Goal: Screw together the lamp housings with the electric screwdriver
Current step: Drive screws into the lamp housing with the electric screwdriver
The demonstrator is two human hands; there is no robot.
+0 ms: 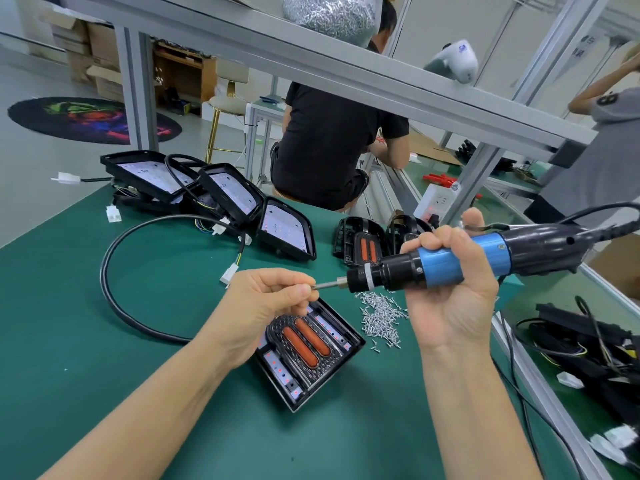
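Blk/blue elec screwdriver held horizontal, blk lamp housing flat on mat below

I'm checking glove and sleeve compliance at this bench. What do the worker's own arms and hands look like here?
Both forearms are bare as far as the frame shows: no sleeves in view. The left hand and right hand wear no gloves. No watch, ring, wristband or marking is visible on either. Fingernails are short and unpainted. No cable is attached to either arm.
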